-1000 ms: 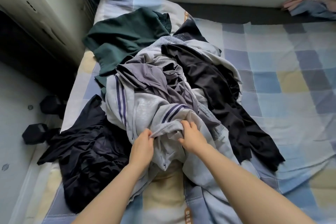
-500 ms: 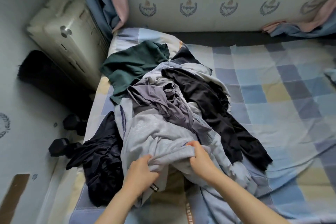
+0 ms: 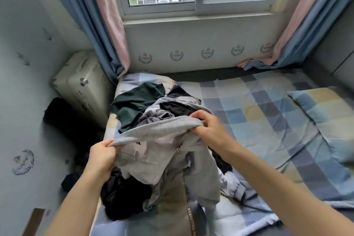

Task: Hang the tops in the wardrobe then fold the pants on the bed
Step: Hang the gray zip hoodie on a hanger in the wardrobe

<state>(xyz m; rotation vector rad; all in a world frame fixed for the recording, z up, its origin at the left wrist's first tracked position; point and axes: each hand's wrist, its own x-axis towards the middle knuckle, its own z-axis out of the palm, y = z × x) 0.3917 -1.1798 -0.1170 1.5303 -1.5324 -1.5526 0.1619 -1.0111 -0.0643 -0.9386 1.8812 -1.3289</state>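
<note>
1. Head view: left hand [image 3: 100, 156] pinches one end of the light grey soft-cotton top's [image 3: 164, 151] edge, fingers curled round the fabric.
2. Right hand [image 3: 207, 127] grips the other end, up and to the right of the left.
3. Between them the edge runs taut, tilting upward to the right.
4. Below both hands the garment hangs over the mixed clothes pile [image 3: 151, 107] on the blue-checked bed [image 3: 258, 120].
</note>
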